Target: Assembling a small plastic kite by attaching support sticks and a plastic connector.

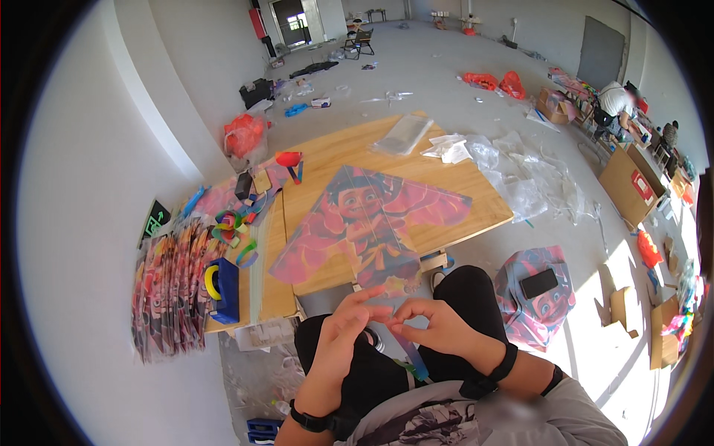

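Observation:
A kite (364, 215) printed with a cartoon figure lies spread on the wooden table, its lower end hanging over the near edge toward my lap. My left hand (343, 334) is raised just below that end, fingers stretched and apart, tips pointing right. Close against it, my right hand (442, 327) has thumb and forefinger brought together in a pinch. Whatever the pinch holds is too small to make out. Beneath my hands a blue ribbon tail (418, 363) runs down between my legs.
A blue tape dispenser (225, 290) stands at the table's left, beside stacked packaged kites (167, 290) and coloured ribbon rolls (236, 224). Clear plastic sleeves (404, 134) lie at the far edge. At right, a phone (538, 282) rests on a printed covering. Another person (616, 104) works far right.

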The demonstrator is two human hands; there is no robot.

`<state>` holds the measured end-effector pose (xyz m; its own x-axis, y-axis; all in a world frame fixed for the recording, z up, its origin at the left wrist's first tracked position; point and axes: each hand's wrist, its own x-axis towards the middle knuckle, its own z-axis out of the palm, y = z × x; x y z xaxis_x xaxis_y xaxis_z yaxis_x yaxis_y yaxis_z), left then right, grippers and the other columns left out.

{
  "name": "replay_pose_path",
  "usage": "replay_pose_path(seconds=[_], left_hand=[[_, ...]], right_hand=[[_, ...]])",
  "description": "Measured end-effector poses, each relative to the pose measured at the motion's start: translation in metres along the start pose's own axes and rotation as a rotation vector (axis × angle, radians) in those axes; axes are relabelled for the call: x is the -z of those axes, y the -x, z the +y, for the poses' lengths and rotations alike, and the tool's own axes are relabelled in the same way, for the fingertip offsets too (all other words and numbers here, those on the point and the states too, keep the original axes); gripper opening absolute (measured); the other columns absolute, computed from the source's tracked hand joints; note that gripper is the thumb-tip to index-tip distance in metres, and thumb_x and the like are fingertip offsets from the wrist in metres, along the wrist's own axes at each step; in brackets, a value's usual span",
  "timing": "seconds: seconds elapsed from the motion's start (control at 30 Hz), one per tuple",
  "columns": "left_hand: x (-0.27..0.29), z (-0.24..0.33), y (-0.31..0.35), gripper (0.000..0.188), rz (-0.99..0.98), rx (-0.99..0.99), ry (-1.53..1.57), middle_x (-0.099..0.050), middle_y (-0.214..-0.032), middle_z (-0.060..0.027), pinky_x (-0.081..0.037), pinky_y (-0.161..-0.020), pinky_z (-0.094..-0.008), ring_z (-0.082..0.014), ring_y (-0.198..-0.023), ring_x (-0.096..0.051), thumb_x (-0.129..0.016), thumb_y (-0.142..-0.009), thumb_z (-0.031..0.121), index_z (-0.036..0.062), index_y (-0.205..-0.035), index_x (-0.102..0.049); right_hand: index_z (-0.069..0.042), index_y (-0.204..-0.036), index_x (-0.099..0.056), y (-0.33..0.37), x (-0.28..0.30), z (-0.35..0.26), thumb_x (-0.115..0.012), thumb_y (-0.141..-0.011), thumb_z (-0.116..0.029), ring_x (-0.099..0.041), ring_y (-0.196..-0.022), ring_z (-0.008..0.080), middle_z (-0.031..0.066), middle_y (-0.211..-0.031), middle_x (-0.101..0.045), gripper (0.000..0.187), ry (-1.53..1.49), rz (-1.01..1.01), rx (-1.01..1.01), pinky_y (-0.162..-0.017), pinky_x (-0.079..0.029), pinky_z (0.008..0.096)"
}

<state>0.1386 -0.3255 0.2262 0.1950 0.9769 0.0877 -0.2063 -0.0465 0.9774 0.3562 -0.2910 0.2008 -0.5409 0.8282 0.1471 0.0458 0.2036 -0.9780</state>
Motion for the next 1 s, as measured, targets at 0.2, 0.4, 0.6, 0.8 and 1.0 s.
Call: replay_pose_path(seconds=[0.2, 0.4, 0.6, 0.8, 1.0], left_hand=[[-0.003, -0.012, -0.003, 0.017, 0.084, -0.177, -0.322, -0.057, -0.136, -0.0129, -0.050, -0.088, -0.0314, -0.0182, -0.109, -0.064, -0.066, -0.094, 0.011, 0.0012, -0.104, -0.074], [-0.012, -0.015, -0.003, 0.029, 0.050, -0.128, -0.285, -0.051, -0.136, -0.0150, -0.054, -0.087, -0.0304, -0.0202, -0.101, -0.068, -0.068, -0.085, -0.011, -0.0027, -0.113, -0.062], [-0.012, -0.026, -0.002, 0.037, 0.025, -0.209, -0.390, -0.049, -0.134, -0.0148, -0.056, -0.083, -0.0301, -0.0209, -0.097, -0.068, -0.069, -0.084, -0.012, -0.0010, -0.117, -0.057], [-0.019, -0.026, 0.001, 0.044, 0.123, -0.074, -0.055, -0.047, -0.138, -0.0165, -0.055, -0.078, -0.0284, -0.0197, -0.095, -0.066, -0.072, -0.084, -0.010, -0.0010, -0.125, -0.057], [0.000, -0.062, 0.002, 0.029, 0.077, -0.023, -0.067, -0.052, -0.133, -0.0141, -0.052, -0.067, -0.0263, -0.0157, -0.088, -0.065, -0.070, -0.090, -0.002, -0.0031, -0.119, -0.063]], right_hand=[[-0.004, -0.097, -0.070, 0.005, -0.001, 0.005, -0.074, -0.089, -0.016, -0.060, -0.086, 0.0123, 0.0041, -0.090, -0.070, 0.014, 0.011, -0.011, -0.044, -0.085, -0.048, 0.0296], [-0.004, -0.097, -0.071, 0.004, 0.000, 0.003, -0.073, -0.091, -0.019, -0.063, -0.087, 0.0125, 0.0049, -0.091, -0.072, 0.016, -0.008, -0.024, -0.091, -0.087, -0.049, 0.0302], [-0.004, -0.097, -0.071, 0.007, 0.001, 0.008, -0.073, -0.091, -0.019, -0.064, -0.086, 0.0132, 0.0052, -0.091, -0.072, 0.016, -0.013, -0.024, -0.132, -0.087, -0.050, 0.0306], [-0.002, -0.098, -0.069, 0.007, 0.001, 0.007, -0.072, -0.092, -0.013, -0.065, -0.085, 0.0084, 0.0030, -0.090, -0.071, 0.013, 0.028, -0.025, -0.134, -0.079, -0.052, 0.0264], [-0.003, -0.101, -0.071, 0.004, -0.006, 0.020, -0.075, -0.090, -0.019, -0.069, -0.089, 0.0130, 0.0057, -0.094, -0.073, 0.020, 0.023, 0.034, -0.191, -0.083, -0.053, 0.0303]])
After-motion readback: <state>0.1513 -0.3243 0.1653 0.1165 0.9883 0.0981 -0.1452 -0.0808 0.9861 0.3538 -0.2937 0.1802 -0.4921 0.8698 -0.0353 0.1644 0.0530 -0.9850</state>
